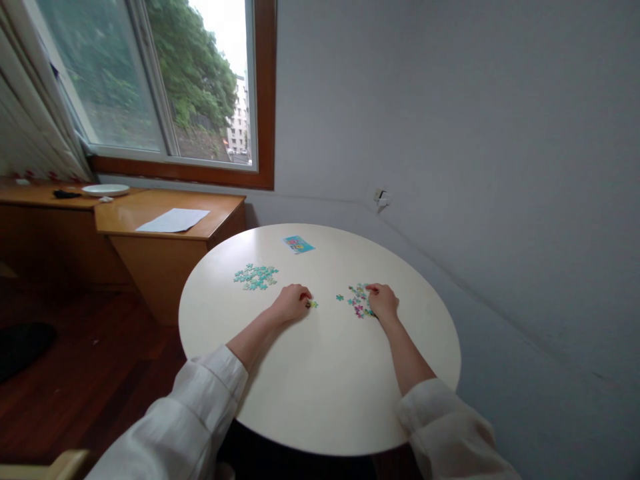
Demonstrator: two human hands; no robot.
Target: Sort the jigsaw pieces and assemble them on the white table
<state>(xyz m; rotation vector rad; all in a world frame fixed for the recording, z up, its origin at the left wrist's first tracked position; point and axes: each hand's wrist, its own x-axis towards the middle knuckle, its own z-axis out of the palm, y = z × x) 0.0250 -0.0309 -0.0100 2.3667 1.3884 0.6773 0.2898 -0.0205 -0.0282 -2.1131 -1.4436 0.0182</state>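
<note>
My left hand [291, 303] rests on the white round table [320, 380], fingers curled in a pinch on a small jigsaw puzzle piece [313, 304] with yellow and dark colouring. To the right, my right hand [384, 301] is at the edge of a loose pile of multicoloured puzzle pieces [359, 308], with pink, teal and white ones showing. Its fingers are bent down together at the pile, and what they hold is hidden. A single teal piece [340, 297] lies between the hands, just left of that pile.
A spread of teal puzzle pieces [255, 277] lies on the left of the table. Behind it is a small blue picture card [299, 245]. A wooden desk [225, 217] with a paper sheet [174, 220] and a white plate [106, 190] stands at left, under the window. A wall socket [381, 196] is beyond the table.
</note>
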